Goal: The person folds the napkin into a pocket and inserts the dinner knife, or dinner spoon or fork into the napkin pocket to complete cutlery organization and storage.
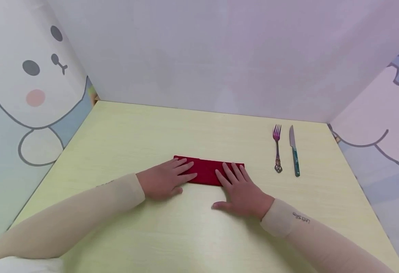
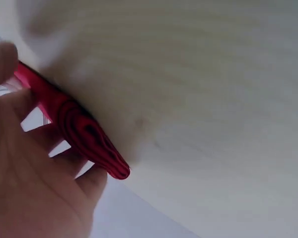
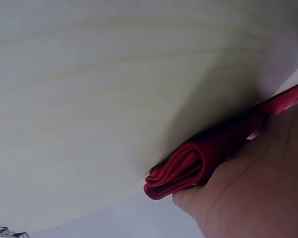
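Note:
A dark red cloth (image 1: 206, 172), folded into a long flat strip, lies on the table in the middle of the head view. My left hand (image 1: 165, 180) rests on its left end with the fingers straight and spread. On the right end my right hand (image 1: 242, 193) presses with extended fingers, its thumb out to the side on the tabletop. Rolled layers show at the end of the cloth (image 2: 89, 134) in the left wrist view. The right wrist view shows stacked folds at the other end of the cloth (image 3: 188, 168), beside the palm.
To the right of the cloth a fork (image 1: 277, 148) with a purple sheen and a knife (image 1: 294, 151) with a teal handle lie side by side, tips away from me. The pale yellow table (image 1: 134, 129) meets a white curtain (image 1: 199, 57) at the back and printed curtains at both sides.

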